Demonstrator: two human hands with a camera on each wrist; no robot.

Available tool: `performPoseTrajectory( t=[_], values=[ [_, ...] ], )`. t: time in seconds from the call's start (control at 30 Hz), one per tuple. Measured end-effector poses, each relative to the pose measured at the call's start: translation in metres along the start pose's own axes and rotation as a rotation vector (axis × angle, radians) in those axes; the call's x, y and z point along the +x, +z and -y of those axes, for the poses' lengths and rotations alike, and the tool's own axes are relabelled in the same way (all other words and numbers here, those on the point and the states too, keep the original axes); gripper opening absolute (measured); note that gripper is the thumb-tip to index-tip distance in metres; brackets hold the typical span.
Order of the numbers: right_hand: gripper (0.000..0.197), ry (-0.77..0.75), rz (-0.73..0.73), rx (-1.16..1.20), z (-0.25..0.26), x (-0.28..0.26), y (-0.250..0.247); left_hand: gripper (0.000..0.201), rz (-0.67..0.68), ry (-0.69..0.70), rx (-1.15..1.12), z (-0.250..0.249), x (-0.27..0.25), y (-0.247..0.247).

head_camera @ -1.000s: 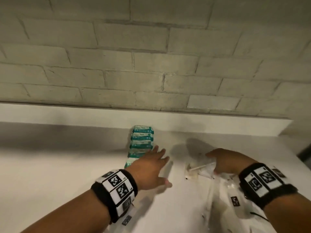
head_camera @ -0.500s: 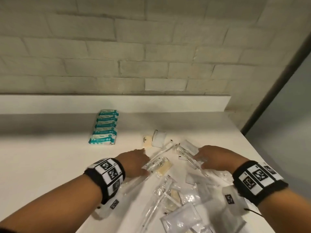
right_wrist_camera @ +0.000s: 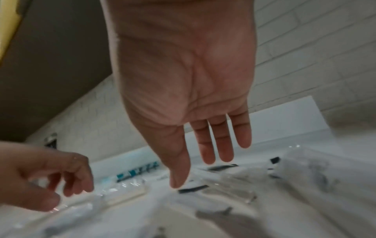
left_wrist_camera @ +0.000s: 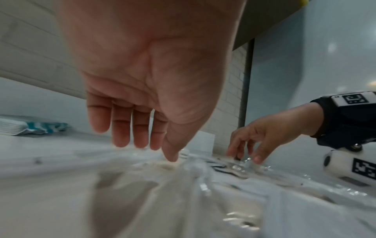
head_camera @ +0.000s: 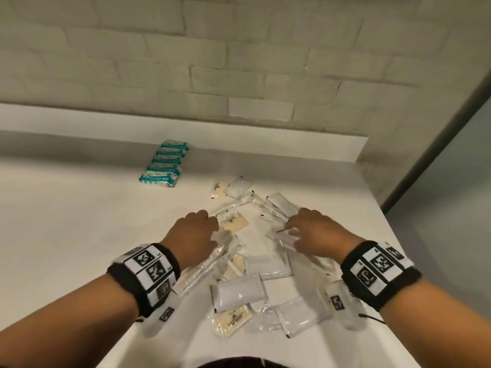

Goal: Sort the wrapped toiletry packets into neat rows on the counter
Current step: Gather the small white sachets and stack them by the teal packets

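My left hand (head_camera: pixel 195 236) hangs over the left edge of the loose pile of clear packets (head_camera: pixel 255 266) on the white counter (head_camera: pixel 66 235), fingers straight and slightly apart, thumb tip touching a wrapper; my right hand (head_camera: pixel 316 235) hovers over the pile's right side, fingers relaxed and spread, gripping nothing; the teal packets (head_camera: pixel 166 163) lie in a tidy row near the back ledge, well apart from the pile.
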State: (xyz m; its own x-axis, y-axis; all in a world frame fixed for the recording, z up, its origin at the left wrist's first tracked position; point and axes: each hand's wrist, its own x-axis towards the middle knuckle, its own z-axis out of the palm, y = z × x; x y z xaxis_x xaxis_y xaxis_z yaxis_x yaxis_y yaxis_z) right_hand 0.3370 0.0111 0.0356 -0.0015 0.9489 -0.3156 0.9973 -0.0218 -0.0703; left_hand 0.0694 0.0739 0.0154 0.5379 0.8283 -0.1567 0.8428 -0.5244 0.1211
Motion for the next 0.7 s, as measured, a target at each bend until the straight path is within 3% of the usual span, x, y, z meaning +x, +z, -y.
performPoseTrajectory(
  t=[0.07, 0.13, 0.2, 0.27, 0.37, 0.5, 0.7],
  values=[
    [0.031, -0.058, 0.054, 0.028, 0.004, -0.014, 0.004, 0.02, 0.012, 0.038, -0.045, -0.02, -0.011, -0.003],
    [0.026, -0.15, 0.175, 0.051, 0.007, -0.03, 0.014, 0.012, 0.12, 0.083, -0.11, -0.04, -0.021, -0.002],
    [0.035, -0.21, 0.226, 0.067, 0.006, -0.038, 0.024, 0.021, 0.244, 0.118, -0.151, -0.053, -0.028, 0.003],
    [0.035, -0.214, 0.179, 0.04, -0.001, -0.038, 0.026, 0.042, 0.293, 0.101, -0.131, -0.058, -0.033, 0.011],
    [0.03, -0.184, 0.09, 0.015, -0.007, -0.046, 0.02, 0.056, 0.25, 0.053, -0.059, -0.061, -0.036, 0.02],
    [0.049, -0.296, 0.185, 0.016, 0.003, -0.075, 0.03, 0.042, 0.197, -0.008, -0.058, -0.064, -0.033, 0.022],
    [0.019, -0.285, 0.063, 0.089, 0.006, -0.077, 0.044, 0.031, 0.245, -0.045, -0.059, -0.073, -0.032, 0.016]
  ],
)
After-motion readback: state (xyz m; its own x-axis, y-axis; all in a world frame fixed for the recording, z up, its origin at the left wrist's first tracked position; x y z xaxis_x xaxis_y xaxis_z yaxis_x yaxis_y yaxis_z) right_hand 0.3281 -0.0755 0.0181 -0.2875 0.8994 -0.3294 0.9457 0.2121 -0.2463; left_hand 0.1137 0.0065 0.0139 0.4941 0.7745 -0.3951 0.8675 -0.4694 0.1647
